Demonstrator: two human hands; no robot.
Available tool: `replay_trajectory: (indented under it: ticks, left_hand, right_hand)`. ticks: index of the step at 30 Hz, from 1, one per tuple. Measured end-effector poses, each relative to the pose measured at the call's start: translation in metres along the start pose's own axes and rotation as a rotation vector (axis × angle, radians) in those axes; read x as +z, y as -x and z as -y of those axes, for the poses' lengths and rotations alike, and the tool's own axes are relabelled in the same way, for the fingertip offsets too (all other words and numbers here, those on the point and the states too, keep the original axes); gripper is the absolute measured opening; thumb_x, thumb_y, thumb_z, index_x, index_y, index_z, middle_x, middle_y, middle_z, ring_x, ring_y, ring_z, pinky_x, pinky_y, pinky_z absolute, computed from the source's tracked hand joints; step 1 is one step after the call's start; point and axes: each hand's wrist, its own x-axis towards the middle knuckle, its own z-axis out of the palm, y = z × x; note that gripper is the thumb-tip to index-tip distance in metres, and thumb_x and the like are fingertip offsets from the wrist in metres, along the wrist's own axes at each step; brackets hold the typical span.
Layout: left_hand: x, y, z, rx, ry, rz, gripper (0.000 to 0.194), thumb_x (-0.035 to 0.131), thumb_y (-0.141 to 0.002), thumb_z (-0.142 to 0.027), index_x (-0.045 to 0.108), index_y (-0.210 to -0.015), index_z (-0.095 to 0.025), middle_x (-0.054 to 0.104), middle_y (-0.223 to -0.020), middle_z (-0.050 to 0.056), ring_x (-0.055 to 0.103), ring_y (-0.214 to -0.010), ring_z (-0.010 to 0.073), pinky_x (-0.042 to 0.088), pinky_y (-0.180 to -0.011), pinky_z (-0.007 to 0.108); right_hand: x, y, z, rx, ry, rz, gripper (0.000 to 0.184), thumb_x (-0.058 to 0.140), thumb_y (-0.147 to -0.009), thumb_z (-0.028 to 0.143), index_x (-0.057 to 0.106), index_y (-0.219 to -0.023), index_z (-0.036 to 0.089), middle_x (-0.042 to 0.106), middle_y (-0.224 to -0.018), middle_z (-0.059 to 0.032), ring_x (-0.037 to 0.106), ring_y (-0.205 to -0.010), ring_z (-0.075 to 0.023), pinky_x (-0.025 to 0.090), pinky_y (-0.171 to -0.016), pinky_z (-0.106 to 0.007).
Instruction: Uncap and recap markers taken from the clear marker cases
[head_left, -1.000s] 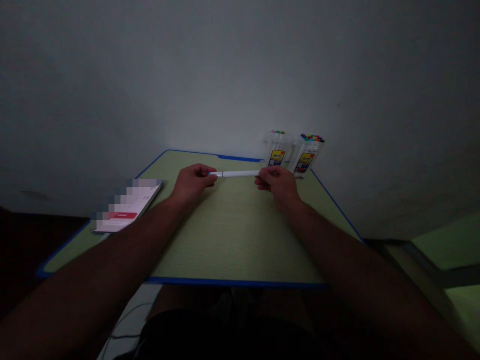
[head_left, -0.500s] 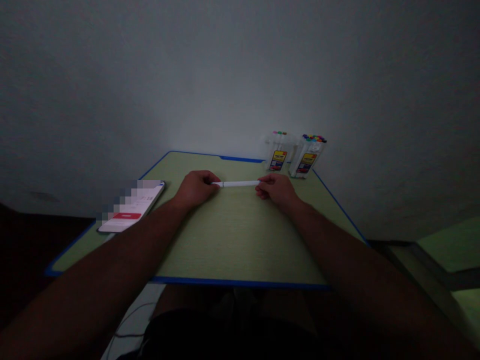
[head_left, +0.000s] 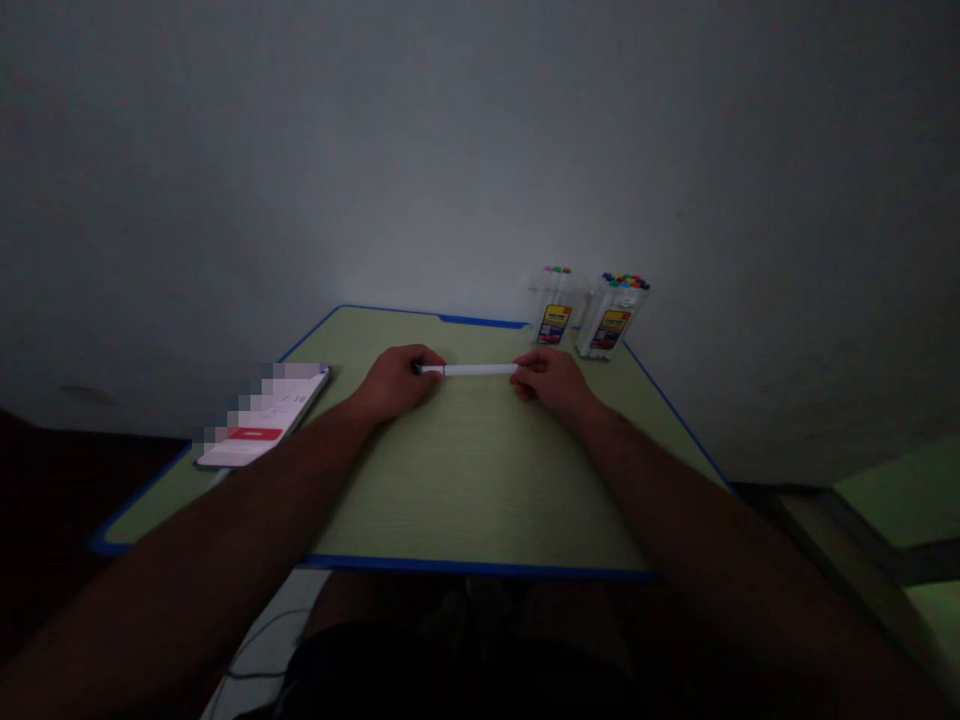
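A white marker [head_left: 481, 370] lies level between my two hands, near the far half of the table. My left hand [head_left: 401, 381] is closed on its left end, thumb and fingers pinching it beside a thin dark ring. The right end is pinched by my right hand [head_left: 551, 379], whose other fingers are curled under. Only the marker's white middle shows fully; both its ends are partly covered by fingers.
The pale green table [head_left: 480, 480] has a blue edge. At its far right stand a clear case with a few markers [head_left: 555, 310] and a fuller case of coloured markers [head_left: 611, 318]. A phone with a lit screen [head_left: 266, 425] lies at the left. Behind rises a grey wall [head_left: 450, 150].
Both hands keep their grip on the marker and have barely shifted. The view has moved very slightly.
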Motion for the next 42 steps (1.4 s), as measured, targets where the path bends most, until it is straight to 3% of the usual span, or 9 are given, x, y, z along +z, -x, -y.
replay_trajectory:
  ticks: [19,23,30,34,39,42]
  left_hand:
    - [-0.002,0.001,-0.009,-0.027,0.17,-0.117,0.01,0.075,-0.061,-0.021,0.074,-0.071,-0.022,0.062,-0.059,-0.001,0.048,-0.057,0.0143,0.036,-0.058,0.028]
    - [-0.002,0.002,-0.012,-0.094,0.213,-0.082,0.012,0.074,-0.065,-0.02,0.072,-0.077,-0.019,0.061,-0.056,-0.001,0.051,-0.052,0.0134,0.039,-0.055,0.027]
    - [0.0,0.001,-0.008,-0.077,0.316,-0.07,0.013,0.073,-0.068,-0.021,0.07,-0.08,-0.018,0.068,-0.062,0.002,0.061,-0.057,0.0149,0.048,-0.062,0.028]
    - [0.0,0.004,-0.01,-0.044,0.347,-0.03,0.015,0.071,-0.071,-0.025,0.071,-0.085,-0.019,0.067,-0.06,0.001,0.059,-0.055,0.0136,0.046,-0.057,0.026]
    - [0.0,0.006,-0.011,-0.043,0.328,0.034,0.031,0.08,-0.063,-0.027,0.073,-0.092,-0.018,0.064,-0.059,-0.001,0.055,-0.051,0.0124,0.041,-0.05,0.025]
    - [0.001,0.007,-0.01,-0.061,0.307,0.034,0.031,0.079,-0.064,-0.028,0.074,-0.093,-0.017,0.06,-0.054,-0.002,0.049,-0.046,0.0111,0.037,-0.047,0.025]
  right_hand:
    - [0.0,0.001,-0.002,-0.024,-0.008,0.028,0.014,0.068,-0.074,0.005,0.062,-0.079,0.016,0.069,-0.062,-0.0012,0.062,-0.047,-0.0104,0.051,-0.043,-0.019]
    - [0.0,0.0,-0.003,-0.038,-0.034,0.037,0.014,0.072,-0.073,0.007,0.062,-0.079,0.016,0.069,-0.061,-0.0008,0.063,-0.047,-0.0102,0.051,-0.044,-0.019]
    - [0.0,0.003,0.002,-0.08,-0.09,0.043,0.014,0.073,-0.072,0.009,0.062,-0.08,0.015,0.07,-0.062,-0.0014,0.064,-0.049,-0.0115,0.053,-0.047,-0.022]
    - [0.0,0.005,0.004,-0.095,-0.112,0.064,0.016,0.075,-0.07,0.014,0.063,-0.08,0.015,0.07,-0.063,-0.0014,0.064,-0.05,-0.0116,0.055,-0.05,-0.023]
    - [0.001,0.006,0.004,-0.103,-0.117,0.101,0.014,0.073,-0.07,0.014,0.064,-0.081,0.015,0.071,-0.063,-0.0015,0.065,-0.051,-0.0117,0.055,-0.051,-0.023]
    - [0.002,0.007,0.004,-0.115,-0.112,0.113,0.012,0.072,-0.071,0.013,0.065,-0.081,0.015,0.071,-0.064,-0.0022,0.065,-0.051,-0.0119,0.055,-0.052,-0.024]
